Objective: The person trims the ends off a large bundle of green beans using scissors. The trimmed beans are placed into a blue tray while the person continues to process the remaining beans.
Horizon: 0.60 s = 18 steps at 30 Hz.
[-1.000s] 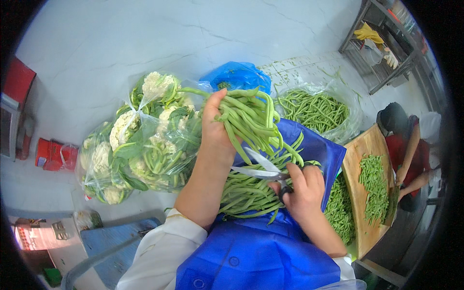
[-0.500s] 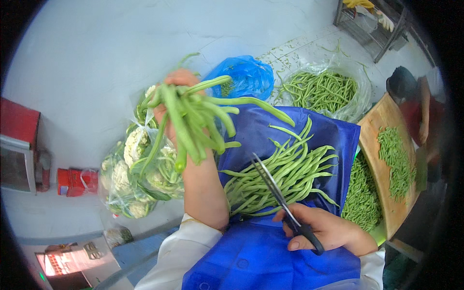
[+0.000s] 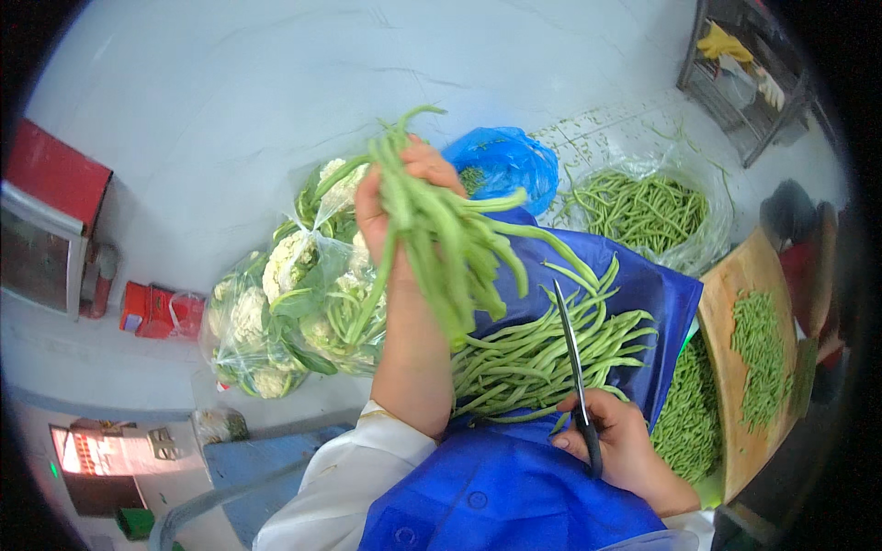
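My left hand (image 3: 418,170) is raised and closed round a loose bunch of long green beans (image 3: 441,243), whose ends fan out and hang below it. Black-handled scissors (image 3: 573,358) are in my right hand (image 3: 614,432), their blades pointing away from me and looking nearly closed. Beneath the blades, a heap of green beans (image 3: 514,372) lies across the blue apron (image 3: 661,303) spread over my lap. The held bunch is above the left part of this heap, somewhat smeared by motion.
Bagged cauliflowers (image 3: 289,266) stand on the left. Ahead are a blue plastic bag (image 3: 528,165) and a clear bag of beans (image 3: 643,211). Right are a wooden board (image 3: 744,266) with cut beans, more cut beans (image 3: 689,413) below it, and another person's arm (image 3: 824,266). Scraps litter the floor.
My left hand with the bean bunch has swung right, closer to the heap. The scissors have turned more upright, and their blades look closer together. The whole view has shifted slightly.
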Each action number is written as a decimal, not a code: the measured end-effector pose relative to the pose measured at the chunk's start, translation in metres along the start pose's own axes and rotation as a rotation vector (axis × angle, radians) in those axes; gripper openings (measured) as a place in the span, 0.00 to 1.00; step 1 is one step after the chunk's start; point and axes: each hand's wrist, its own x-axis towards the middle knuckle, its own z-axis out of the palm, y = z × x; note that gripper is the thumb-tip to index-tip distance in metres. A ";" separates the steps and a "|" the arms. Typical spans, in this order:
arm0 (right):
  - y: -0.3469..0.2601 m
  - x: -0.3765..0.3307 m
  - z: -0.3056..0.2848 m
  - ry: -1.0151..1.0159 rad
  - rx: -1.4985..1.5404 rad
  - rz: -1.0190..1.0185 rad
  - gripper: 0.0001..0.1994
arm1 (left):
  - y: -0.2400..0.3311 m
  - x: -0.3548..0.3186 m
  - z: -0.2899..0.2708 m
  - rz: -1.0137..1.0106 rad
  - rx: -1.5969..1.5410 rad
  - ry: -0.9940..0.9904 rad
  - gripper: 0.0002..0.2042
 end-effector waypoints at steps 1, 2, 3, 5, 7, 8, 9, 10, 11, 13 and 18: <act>0.002 -0.002 0.000 0.035 -0.001 0.005 0.19 | -0.003 -0.002 -0.003 0.098 0.236 0.045 0.17; 0.005 -0.002 -0.001 0.068 -0.001 0.005 0.19 | -0.007 -0.006 -0.008 0.201 0.473 0.091 0.16; 0.011 -0.004 -0.002 0.101 -0.008 0.019 0.20 | -0.010 -0.008 -0.012 0.295 0.698 0.147 0.15; 0.025 -0.007 -0.004 0.165 -0.013 0.046 0.21 | -0.010 -0.009 -0.009 0.236 0.700 0.226 0.13; 0.021 -0.007 -0.002 0.227 0.038 0.047 0.24 | -0.008 -0.009 -0.006 0.170 0.737 0.290 0.12; 0.020 -0.007 -0.002 0.241 0.000 0.023 0.25 | -0.009 -0.010 -0.001 0.207 0.782 0.345 0.11; 0.019 -0.008 -0.002 0.257 -0.039 -0.002 0.27 | -0.009 -0.010 0.002 0.233 0.811 0.363 0.11; 0.013 -0.005 -0.002 0.287 -0.260 -0.137 0.28 | -0.009 -0.010 0.005 0.257 0.838 0.381 0.10; 0.004 0.004 -0.003 0.310 -0.478 -0.277 0.30 | -0.008 -0.011 0.006 0.287 0.869 0.399 0.10; -0.006 0.014 -0.002 0.363 -0.735 -0.425 0.34 | -0.007 -0.013 0.004 0.341 0.915 0.401 0.10; -0.015 0.041 0.009 0.438 -0.854 -0.493 0.32 | -0.025 -0.021 0.011 0.459 1.086 0.458 0.10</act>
